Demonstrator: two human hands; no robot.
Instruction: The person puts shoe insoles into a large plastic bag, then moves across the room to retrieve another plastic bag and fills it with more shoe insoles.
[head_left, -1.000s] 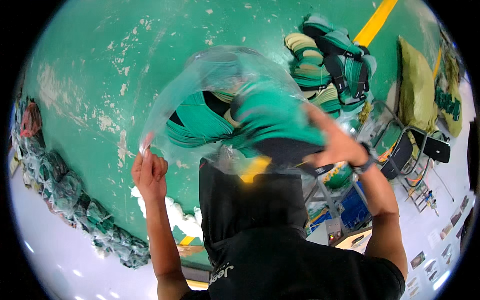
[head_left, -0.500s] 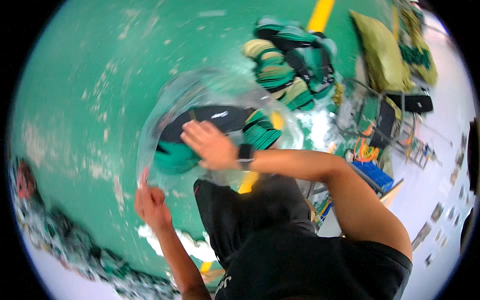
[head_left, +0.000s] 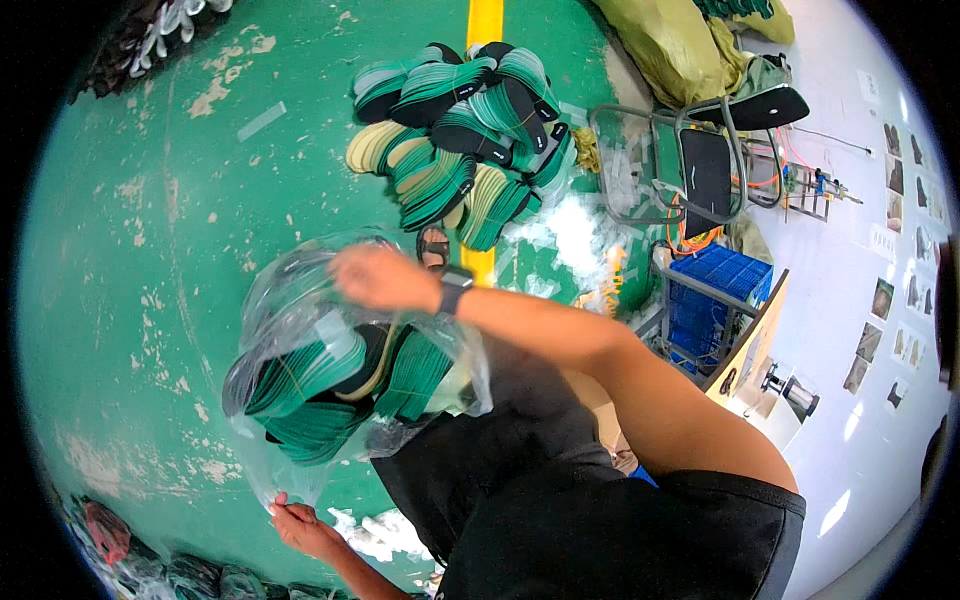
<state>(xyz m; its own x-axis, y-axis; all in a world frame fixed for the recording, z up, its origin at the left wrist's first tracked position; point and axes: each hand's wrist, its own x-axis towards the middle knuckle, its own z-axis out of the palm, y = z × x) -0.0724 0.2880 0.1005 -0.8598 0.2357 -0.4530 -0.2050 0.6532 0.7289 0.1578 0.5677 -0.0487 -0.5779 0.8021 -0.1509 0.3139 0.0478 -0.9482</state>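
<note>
A clear plastic bag (head_left: 290,290) stands in front of me, holding several bundles of green and black insoles (head_left: 305,385). At the bag's near left edge, my left hand (head_left: 303,530) is closed on a gathered bit of the film. Over the bag's far side is my right hand (head_left: 385,278), its fingers curled in at the upper film; it is slightly blurred. A dark band circles the right wrist. The film creases over the bundles and partly veils them.
More insole bundles (head_left: 450,130) lie piled on the green floor ahead. To the right stand a metal-framed chair (head_left: 705,180), a blue crate (head_left: 715,290) and olive sacks (head_left: 670,50). Dark, bagged goods (head_left: 190,575) line the lower left. A sandalled foot (head_left: 433,246) shows beyond the bag.
My right hand has left the black insole, where it lay flat, and curled at the bag's far film. The view has shifted; the bag and left hand now appear lower.
</note>
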